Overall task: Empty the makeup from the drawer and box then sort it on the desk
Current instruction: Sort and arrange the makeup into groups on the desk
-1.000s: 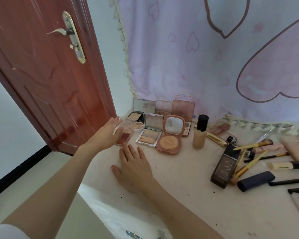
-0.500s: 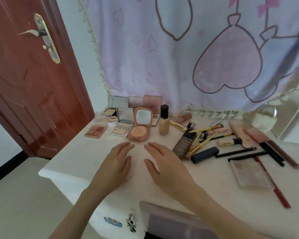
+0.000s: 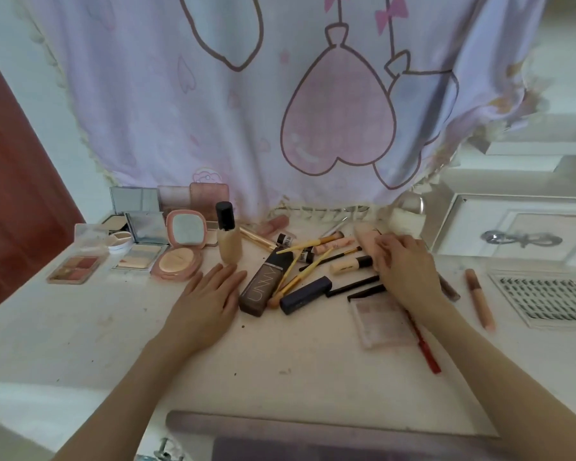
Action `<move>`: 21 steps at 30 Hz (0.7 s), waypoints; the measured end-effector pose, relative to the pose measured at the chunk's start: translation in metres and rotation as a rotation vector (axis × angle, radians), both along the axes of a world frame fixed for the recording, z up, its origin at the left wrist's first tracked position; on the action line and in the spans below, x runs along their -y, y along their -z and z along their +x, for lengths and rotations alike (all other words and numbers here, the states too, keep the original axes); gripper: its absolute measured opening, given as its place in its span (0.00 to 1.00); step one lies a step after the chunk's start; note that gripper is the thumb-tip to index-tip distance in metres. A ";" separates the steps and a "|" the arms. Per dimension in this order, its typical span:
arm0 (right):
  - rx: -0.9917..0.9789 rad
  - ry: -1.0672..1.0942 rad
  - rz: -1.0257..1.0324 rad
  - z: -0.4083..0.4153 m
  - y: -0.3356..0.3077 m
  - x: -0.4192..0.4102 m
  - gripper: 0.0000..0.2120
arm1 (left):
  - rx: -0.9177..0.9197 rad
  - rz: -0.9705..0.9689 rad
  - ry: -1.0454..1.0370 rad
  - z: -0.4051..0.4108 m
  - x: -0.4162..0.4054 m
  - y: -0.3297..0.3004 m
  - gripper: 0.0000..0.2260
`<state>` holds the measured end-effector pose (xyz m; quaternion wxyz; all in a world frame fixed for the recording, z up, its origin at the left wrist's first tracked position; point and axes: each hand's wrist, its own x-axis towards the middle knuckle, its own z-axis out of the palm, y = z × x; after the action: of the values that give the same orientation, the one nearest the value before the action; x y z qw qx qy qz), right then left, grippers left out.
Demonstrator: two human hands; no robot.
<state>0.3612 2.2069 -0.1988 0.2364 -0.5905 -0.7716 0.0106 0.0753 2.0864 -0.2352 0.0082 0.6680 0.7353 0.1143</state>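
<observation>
While flat on bare white desk [image 3: 80,327], left hand [image 3: 207,304] open; right hand [image 3: 403,271] curled over pink tube [image 3: 366,242].

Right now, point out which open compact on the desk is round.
The pink compact, lid up with a mirror, peach powder below. The neighbouring open palettes are all rectangular; it sits just left of the upright foundation bottle.
</observation>
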 end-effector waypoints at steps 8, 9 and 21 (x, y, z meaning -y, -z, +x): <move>0.201 0.221 -0.071 0.007 0.009 -0.030 0.17 | 0.002 0.000 -0.021 0.004 0.000 0.001 0.35; 0.214 0.230 -0.061 0.007 0.010 -0.032 0.16 | -0.002 -0.003 -0.022 0.004 0.000 0.001 0.34; -0.330 0.029 0.049 -0.004 -0.016 -0.010 0.14 | 0.058 0.016 -0.023 0.006 0.002 -0.005 0.19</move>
<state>0.3570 2.2171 -0.1824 0.3745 -0.5857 -0.7137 0.0855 0.0811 2.0847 -0.2304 0.0228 0.6561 0.7414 0.1393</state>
